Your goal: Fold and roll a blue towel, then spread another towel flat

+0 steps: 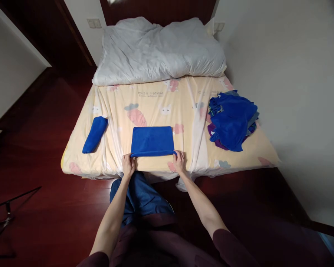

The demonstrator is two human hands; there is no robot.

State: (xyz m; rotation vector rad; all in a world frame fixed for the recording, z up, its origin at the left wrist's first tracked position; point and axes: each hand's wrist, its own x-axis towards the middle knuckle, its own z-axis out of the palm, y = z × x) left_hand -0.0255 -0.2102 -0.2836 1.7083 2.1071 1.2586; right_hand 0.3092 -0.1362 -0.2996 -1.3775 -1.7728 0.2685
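A blue towel (152, 139) lies flat as a rectangle near the front edge of the bed, its near edge turned over in a narrow fold. My left hand (128, 165) pinches the left end of that fold. At the opposite end, my right hand (179, 161) grips the right corner between thumb and fingers. To the left rests a rolled blue cloth bundle (95, 134), set at a slant. On the right side of the bed is a loose heap of cloths (233, 120), mostly blue with some purple and grey-blue showing beneath.
The bed (153, 107) has a yellow cover printed with carrots and rabbits under a thin, wrinkled sheer sheet. A white quilt (158, 52) is bunched at the headboard. A wall (289, 92) borders the right side. Black stand legs (8, 207) stand on the dark red floor at left.
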